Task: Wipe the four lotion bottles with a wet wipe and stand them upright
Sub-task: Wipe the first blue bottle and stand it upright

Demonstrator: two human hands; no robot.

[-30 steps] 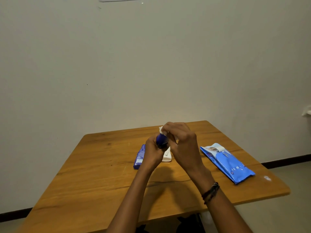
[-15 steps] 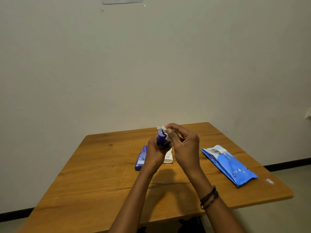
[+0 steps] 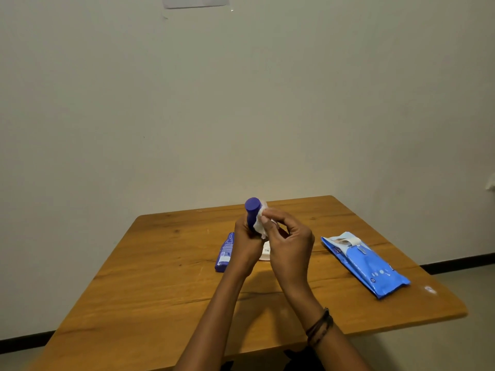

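My left hand (image 3: 245,238) grips a dark blue lotion bottle (image 3: 252,211) above the table, its round end tilted up toward me. My right hand (image 3: 290,241) pinches a crumpled white wet wipe (image 3: 259,223) against the bottle's right side. A second blue lotion bottle (image 3: 224,253) lies flat on the wooden table (image 3: 160,285), just left of my left wrist. A white bottle (image 3: 265,253) lies flat behind my hands, mostly hidden by them.
A blue wet-wipe pack (image 3: 365,263) with its flap peeled open lies on the table's right side. A small white scrap (image 3: 429,289) sits near the right edge. A plain wall stands behind the table.
The bottle's round end has risen clear of my fingers. My right hand with the wipe has slid from the top of the bottle down to its right side.
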